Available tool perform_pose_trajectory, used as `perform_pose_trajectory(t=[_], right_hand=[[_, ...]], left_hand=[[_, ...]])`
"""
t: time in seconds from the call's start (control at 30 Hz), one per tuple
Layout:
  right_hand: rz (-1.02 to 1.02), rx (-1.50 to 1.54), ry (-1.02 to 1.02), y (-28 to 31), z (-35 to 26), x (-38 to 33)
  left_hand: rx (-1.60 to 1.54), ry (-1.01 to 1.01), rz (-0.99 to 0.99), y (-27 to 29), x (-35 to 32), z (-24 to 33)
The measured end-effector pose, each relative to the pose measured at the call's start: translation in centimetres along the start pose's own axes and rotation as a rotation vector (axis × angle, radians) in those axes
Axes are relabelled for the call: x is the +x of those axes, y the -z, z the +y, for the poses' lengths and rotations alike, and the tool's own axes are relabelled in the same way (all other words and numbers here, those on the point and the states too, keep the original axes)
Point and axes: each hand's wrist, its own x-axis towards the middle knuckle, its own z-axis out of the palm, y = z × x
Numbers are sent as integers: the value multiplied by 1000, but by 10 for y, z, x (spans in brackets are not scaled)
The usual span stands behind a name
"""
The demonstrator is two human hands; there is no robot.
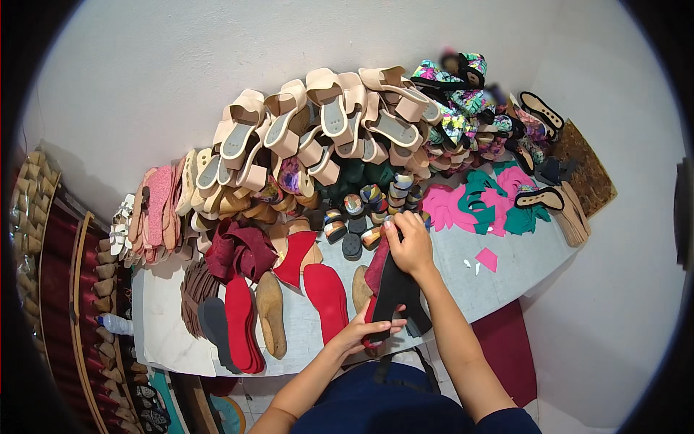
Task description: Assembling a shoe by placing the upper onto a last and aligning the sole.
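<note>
Over the near edge of the table I hold a black shoe sole with a dark red upper along its left side. My left hand is wrapped round its lower end, and a red edge shows there. The fingers of my right hand close on its upper end. Part of a wooden shoe last shows just left of it. A dark grey piece lies behind the sole's lower right side; its kind is unclear. Red insoles lie to the left of my hands.
Leftward lie another wooden last, stacked red insoles and grey insoles. Beige heeled sandals pile high along the wall. Pink cutouts lie right on the table. Patterned heels stand beyond my hands.
</note>
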Motion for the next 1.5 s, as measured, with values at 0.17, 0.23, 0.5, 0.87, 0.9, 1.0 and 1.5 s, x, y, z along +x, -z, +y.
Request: perform_pose_trajectory(t=[0.17, 0.23, 0.5, 0.87, 0.9, 1.0, 1.5], right_hand=[[-37, 3, -20, -8, 5, -6], [-20, 14, -13, -13, 8, -8], [-57, 40, 28, -31, 4, -5], [-137, 6, 29, -71, -15, 4], [-165, -19, 32, -76, -19, 6], [-198, -24, -1, -85, -28, 12], [-535, -232, -169, -119, -21, 41]], left_hand=[[56, 133, 38, 10, 0, -10], [-49, 91, 2, 11, 0, -13], [-149, 68, 38, 16, -6, -13], [-273, 27, 56, 52, -24, -7], [-314, 5, 67, 58, -26, -6], [-404, -51, 2, 57, -29, 7], [-550, 23, -58, 84, -37, 17]])
